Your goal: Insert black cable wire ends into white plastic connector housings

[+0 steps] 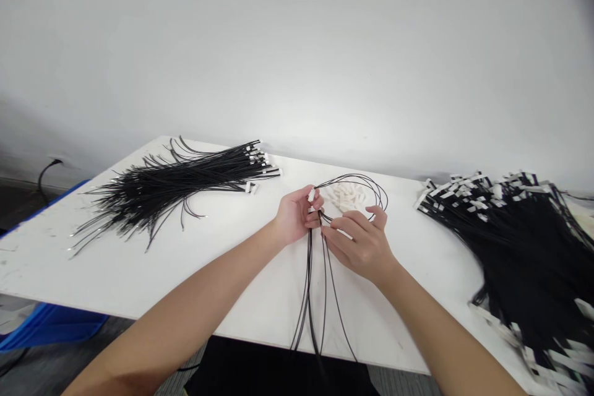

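Observation:
Near the middle of the table, my left hand [301,213] is closed around a white connector [311,195] with thin black wires. Those black wires [375,182] loop out to the right and come back to the hands; their loose ends hang down past the table's front edge. My right hand [359,241] is closed, thumb and fingers pinching at the wires just right of my left hand. Exactly which wire it pinches is partly hidden by the fingers. Behind the loop lies a small heap of white connectors [346,196].
On the left lies a bundle of black wires [185,176] with white connectors at one end. A larger pile of black wires [520,247] with white connectors covers the right side. The white table [223,278] meets a wall at the back. A blue bin [60,322] stands lower left.

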### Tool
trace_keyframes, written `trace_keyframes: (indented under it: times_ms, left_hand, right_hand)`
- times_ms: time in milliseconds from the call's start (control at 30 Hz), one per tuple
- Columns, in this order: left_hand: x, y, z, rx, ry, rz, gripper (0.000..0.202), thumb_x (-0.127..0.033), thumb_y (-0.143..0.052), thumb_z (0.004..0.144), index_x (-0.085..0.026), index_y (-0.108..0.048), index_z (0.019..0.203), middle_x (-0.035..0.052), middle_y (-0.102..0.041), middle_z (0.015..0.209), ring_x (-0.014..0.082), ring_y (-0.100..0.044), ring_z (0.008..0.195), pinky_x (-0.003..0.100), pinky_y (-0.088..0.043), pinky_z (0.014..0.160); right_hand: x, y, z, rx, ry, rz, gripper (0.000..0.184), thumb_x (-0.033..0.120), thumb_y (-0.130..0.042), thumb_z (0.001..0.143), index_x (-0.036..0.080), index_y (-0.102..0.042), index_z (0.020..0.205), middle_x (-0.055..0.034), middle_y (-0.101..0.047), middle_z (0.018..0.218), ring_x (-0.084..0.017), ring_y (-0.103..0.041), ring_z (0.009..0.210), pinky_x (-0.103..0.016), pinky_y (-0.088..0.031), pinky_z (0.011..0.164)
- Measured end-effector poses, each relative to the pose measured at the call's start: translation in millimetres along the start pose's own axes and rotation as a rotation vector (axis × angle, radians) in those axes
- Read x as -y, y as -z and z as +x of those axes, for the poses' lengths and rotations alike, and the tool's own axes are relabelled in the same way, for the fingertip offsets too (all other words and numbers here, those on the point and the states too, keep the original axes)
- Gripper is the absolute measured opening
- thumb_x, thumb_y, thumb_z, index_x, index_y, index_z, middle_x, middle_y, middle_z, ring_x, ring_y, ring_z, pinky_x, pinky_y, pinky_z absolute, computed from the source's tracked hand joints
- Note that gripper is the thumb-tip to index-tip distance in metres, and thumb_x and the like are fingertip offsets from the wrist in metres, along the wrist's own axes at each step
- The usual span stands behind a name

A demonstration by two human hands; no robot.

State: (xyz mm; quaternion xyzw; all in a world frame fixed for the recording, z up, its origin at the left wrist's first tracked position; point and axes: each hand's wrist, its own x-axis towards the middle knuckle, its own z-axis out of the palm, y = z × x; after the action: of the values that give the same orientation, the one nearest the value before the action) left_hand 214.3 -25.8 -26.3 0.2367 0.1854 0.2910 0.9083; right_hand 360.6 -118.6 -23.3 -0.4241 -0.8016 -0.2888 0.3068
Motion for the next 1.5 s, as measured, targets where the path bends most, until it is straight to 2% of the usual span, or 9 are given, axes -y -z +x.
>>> trace_keyframes:
  times_ms: [167,367,533,633,767,933,1167,1300,1500]
  left_hand:
    - [0,0.9,1,0.007,0.014,0.006,0.02,-0.034,-0.052,0.076,-0.017,-0.044,0.073,-0.0033,-0.037,0.059,0.0057,-0.029,0.039,0.017,-0.02,0.033]
    - [0,0.8,2,-0.027,0.025,0.055,0.02,-0.034,-0.051,0.077,-0.016,-0.043,0.072,-0.0035,-0.036,0.058,0.0052,-0.027,0.038,0.018,-0.019,0.033]
    - [-1,0.9,2,-0.057,0.021,0.072,0.021,-0.034,-0.051,0.077,-0.016,-0.043,0.071,-0.0031,-0.036,0.059,0.0048,-0.027,0.038,0.018,-0.02,0.034]
    - [-1,1.9,2,-0.058,0.022,0.078,0.021,-0.034,-0.051,0.077,-0.016,-0.042,0.071,-0.0032,-0.036,0.059,0.0048,-0.026,0.038,0.018,-0.021,0.034]
    - [-1,3.6,3,-0.04,0.018,0.089,0.021,-0.034,-0.051,0.077,-0.016,-0.043,0.071,-0.0031,-0.036,0.06,0.0049,-0.026,0.039,0.018,-0.021,0.034]
    - [-1,3.9,3,-0.045,0.028,0.098,0.019,-0.033,-0.051,0.077,-0.017,-0.043,0.072,-0.003,-0.037,0.061,0.0049,-0.027,0.039,0.018,-0.019,0.035]
    - [0,5.3,4,-0.041,0.034,0.14,0.019,-0.033,-0.053,0.075,-0.017,-0.044,0.074,-0.003,-0.036,0.062,0.0043,-0.026,0.039,0.018,-0.018,0.035]
    - [0,4.2,4,-0.057,0.037,0.188,0.02,-0.035,-0.053,0.075,-0.017,-0.044,0.074,-0.003,-0.035,0.063,0.0037,-0.026,0.039,0.018,-0.017,0.036]
    - [1,1.4,2,-0.056,0.037,0.229,0.02,-0.034,-0.054,0.075,-0.018,-0.043,0.076,-0.0028,-0.036,0.064,0.0034,-0.026,0.04,0.017,-0.015,0.037]
  right_hand:
    - [1,3,1,-0.003,-0.142,0.093,0.007,0.017,-0.059,0.076,0.023,-0.06,0.079,0.0044,-0.061,0.072,-0.011,-0.053,0.075,-0.041,-0.019,0.091]
    - [-6,13,10,-0.029,-0.709,0.633,0.006,0.024,-0.059,0.078,0.022,-0.064,0.08,-0.0006,-0.063,0.075,-0.013,-0.055,0.07,-0.035,-0.036,0.078]
    - [-28,10,13,-0.41,-1.265,1.118,0.017,0.032,-0.069,0.068,0.019,-0.061,0.076,0.003,-0.054,0.06,-0.007,-0.046,0.052,-0.024,-0.043,0.056]
    - [-46,11,12,-0.621,-1.412,1.282,0.023,0.031,-0.072,0.065,0.018,-0.054,0.073,0.0067,-0.047,0.057,-0.004,-0.043,0.05,-0.024,-0.047,0.059]
    - [-70,18,8,-0.811,-1.572,1.293,0.025,0.029,-0.072,0.066,0.017,-0.051,0.073,0.008,-0.047,0.061,-0.003,-0.044,0.049,-0.024,-0.051,0.061]
    - [-86,24,3,-0.914,-1.635,1.284,0.019,0.026,-0.067,0.071,0.018,-0.049,0.075,0.009,-0.045,0.061,-0.002,-0.044,0.048,-0.02,-0.049,0.056]
    - [-87,29,9,-1.042,-1.48,1.503,0.02,0.028,-0.067,0.073,0.016,-0.052,0.078,0.0052,-0.052,0.074,-0.002,-0.054,0.067,-0.016,-0.051,0.068]
    - [-78,33,14,-0.78,-1.412,1.572,0.025,0.028,-0.072,0.067,0.017,-0.057,0.084,0.0051,-0.05,0.072,0.0,-0.044,0.054,-0.01,-0.04,0.045]
    - [-49,34,17,-0.303,-1.267,1.153,0.023,0.034,-0.07,0.067,0.02,-0.068,0.085,0.0024,-0.05,0.065,-0.002,-0.029,0.043,-0.019,-0.024,0.036]
